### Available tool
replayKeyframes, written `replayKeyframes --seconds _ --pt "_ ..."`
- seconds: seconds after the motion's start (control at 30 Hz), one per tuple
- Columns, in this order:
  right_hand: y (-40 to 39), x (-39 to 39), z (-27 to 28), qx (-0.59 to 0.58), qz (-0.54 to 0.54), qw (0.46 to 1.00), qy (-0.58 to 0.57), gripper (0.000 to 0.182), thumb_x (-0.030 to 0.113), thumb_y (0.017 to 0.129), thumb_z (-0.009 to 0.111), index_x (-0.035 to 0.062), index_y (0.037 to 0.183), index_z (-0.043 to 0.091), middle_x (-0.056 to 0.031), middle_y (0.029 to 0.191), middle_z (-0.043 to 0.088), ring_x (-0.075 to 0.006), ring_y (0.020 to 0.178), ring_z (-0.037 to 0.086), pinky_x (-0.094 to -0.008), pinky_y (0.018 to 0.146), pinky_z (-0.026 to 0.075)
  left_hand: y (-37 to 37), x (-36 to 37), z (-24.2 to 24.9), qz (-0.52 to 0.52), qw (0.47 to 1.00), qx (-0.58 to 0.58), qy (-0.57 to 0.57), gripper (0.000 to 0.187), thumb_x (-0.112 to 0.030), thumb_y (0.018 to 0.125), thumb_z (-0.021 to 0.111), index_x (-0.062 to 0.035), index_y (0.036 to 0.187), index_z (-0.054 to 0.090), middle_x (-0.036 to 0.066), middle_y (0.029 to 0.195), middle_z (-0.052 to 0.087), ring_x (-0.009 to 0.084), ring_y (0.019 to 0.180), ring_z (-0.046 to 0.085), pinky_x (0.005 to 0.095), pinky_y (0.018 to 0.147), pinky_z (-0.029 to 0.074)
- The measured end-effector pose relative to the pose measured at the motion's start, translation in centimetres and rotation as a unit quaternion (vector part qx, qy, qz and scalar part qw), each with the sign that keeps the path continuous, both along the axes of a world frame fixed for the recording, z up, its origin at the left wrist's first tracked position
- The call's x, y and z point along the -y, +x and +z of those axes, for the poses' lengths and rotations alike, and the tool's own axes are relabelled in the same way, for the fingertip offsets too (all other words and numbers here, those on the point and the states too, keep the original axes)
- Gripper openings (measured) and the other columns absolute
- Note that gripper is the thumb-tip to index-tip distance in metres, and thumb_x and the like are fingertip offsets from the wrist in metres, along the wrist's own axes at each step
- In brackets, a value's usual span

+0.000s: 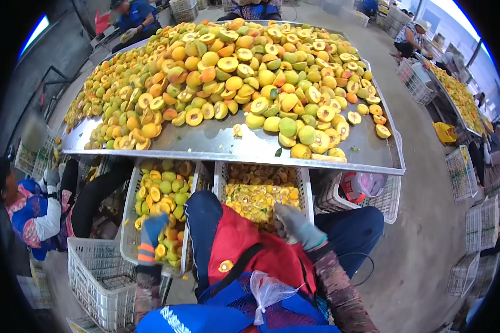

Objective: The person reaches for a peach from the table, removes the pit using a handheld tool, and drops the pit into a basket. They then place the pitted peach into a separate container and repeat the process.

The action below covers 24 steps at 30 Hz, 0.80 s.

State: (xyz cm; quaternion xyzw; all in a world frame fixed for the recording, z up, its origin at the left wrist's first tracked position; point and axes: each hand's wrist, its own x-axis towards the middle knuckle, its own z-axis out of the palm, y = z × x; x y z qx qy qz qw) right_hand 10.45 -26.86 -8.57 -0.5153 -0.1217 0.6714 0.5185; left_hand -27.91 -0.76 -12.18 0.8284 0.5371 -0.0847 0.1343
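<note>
below, left hand (pixel 150 230) (grip unclear) over fruit crate (pixel 129 233); right hand (pixel 294 222) open, empty.

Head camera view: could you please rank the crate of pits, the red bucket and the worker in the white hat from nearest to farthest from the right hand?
From the right hand:
1. Crate of pits, right beneath it.
2. Red bucket, rightward under the table.
3. Worker in the white hat, far upper right.

Halved yellow fruit (pixel 162 195) in left crate; pits (pixel 256 200) in right crate.
</note>
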Motion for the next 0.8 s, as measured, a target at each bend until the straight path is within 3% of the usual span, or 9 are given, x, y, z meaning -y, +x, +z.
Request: replayKeyframes --seconds 0.07,0.13,0.2,0.27,0.37,0.5,0.7,0.77,0.8 --pt "-0.8 0.1 -2.3 0.095 -0.051 0.987 -0.122 0.044 0.048 0.093 0.041 0.0075 0.076 0.049 -0.0027 0.053 0.046 -0.0151 0.036 0.042 -0.03 0.034 0.037 -3.0 1.5 -2.4 -0.007 0.981 0.129 -0.146 0.035 -0.038 0.085 0.06 -0.0082 0.103 0.063 0.014 0.092 0.066 0.0268 0.089 0.064 0.0339 0.079 0.05" --pt "-1.4 0.9 -3.6 0.107 -0.053 0.988 -0.097 0.043 0.05 0.093 0.041 0.0097 0.08 0.05 -0.0024 0.056 0.048 -0.0158 0.038 0.045 -0.0308 0.034 0.037 -0.7 2.7 1.2 -0.102 0.976 -0.119 0.149 0.046 -0.043 0.078 0.067 -0.0075 0.107 0.066 0.017 0.106 0.065 0.0343 0.096 0.061 0.0391 0.083 0.048" --pt "-1.4 0.7 -2.7 0.053 -0.067 0.992 -0.097 0.043 0.051 0.093 0.041 0.0112 0.081 0.051 -0.0019 0.056 0.049 -0.0157 0.038 0.045 -0.0303 0.033 0.036 5.0 -0.8 3.2 0.073 0.965 0.236 0.085 0.034 -0.03 0.088 0.059 -0.0002 0.104 0.065 0.02 0.102 0.065 0.0255 0.092 0.064 0.0353 0.079 0.048" --pt "-2.2 0.8 -3.3 0.086 -0.08 0.989 -0.091 0.042 0.053 0.093 0.04 0.0135 0.081 0.05 -0.0011 0.055 0.048 -0.0149 0.037 0.045 -0.029 0.032 0.035 15.8 -1.3 6.7 -0.05 0.874 0.467 0.12 0.022 -0.015 0.09 0.056 0.0009 0.102 0.065 0.018 0.094 0.066 0.0254 0.087 0.064 0.0344 0.081 0.048" --pt "-2.5 1.6 -4.7 -0.096 -0.112 0.989 0.004 0.042 0.054 0.092 0.041 0.0136 0.083 0.049 -0.0021 0.054 0.048 -0.0136 0.037 0.044 -0.0272 0.032 0.034 30.1 -1.4 9.7 -0.216 0.898 0.383 0.028 0.036 -0.023 0.087 0.058 -0.0044 0.117 0.059 0.017 0.102 0.065 0.0285 0.093 0.063 0.0364 0.083 0.047" --pt "-3.3 2.4 2.7 0.136 -0.095 0.984 -0.067 0.042 0.054 0.091 0.043 0.012 0.089 0.048 -0.0017 0.054 0.045 -0.013 0.037 0.041 -0.0278 0.034 0.032 42.0 0.5 9.9 -0.3 0.902 0.287 -0.118 0.056 -0.027 0.075 0.068 -0.0084 0.124 0.049 0.02 0.12 0.055 0.0352 0.103 0.058 0.0388 0.088 0.045" --pt "-4.0 4.2 3.2 0.073 -0.08 0.99 -0.089 0.034 0.046 0.091 0.047 0.0116 0.093 0.049 -0.0007 0.057 0.046 -0.0107 0.038 0.04 -0.0264 0.034 0.031 42.6 -5.7 3.8 -0.399 0.894 0.179 0.094 0.064 -0.019 0.061 0.074 -0.0057 0.119 0.051 0.019 0.112 0.059 0.0337 0.102 0.059 0.0377 0.086 0.047" --pt "-4.8 3.7 -0.7 0.06 -0.122 0.991 -0.017 0.029 0.04 0.095 0.041 0.0152 0.086 0.053 -0.0026 0.056 0.049 -0.0143 0.04 0.046 -0.0293 0.034 0.034 39.8 -9.9 1.1 -0.308 0.92 0.235 -0.053 0.06 -0.018 0.068 0.069 -0.0035 0.122 0.05 0.014 0.113 0.06 0.0266 0.098 0.062 0.0364 0.08 0.05" --pt "-5.4 4.1 -6.5 0.209 -0.103 0.965 0.121 0.024 0.037 0.096 0.042 0.0187 0.096 0.057 -0.0007 0.068 0.055 -0.0155 0.05 0.052 -0.0321 0.038 0.038 36.7 -5.9 6.9 -0.142 0.84 0.398 -0.341 0.056 -0.017 0.074 0.062 -0.0033 0.126 0.048 0.011 0.114 0.06 0.0221 0.096 0.062 0.0348 0.079 0.053"
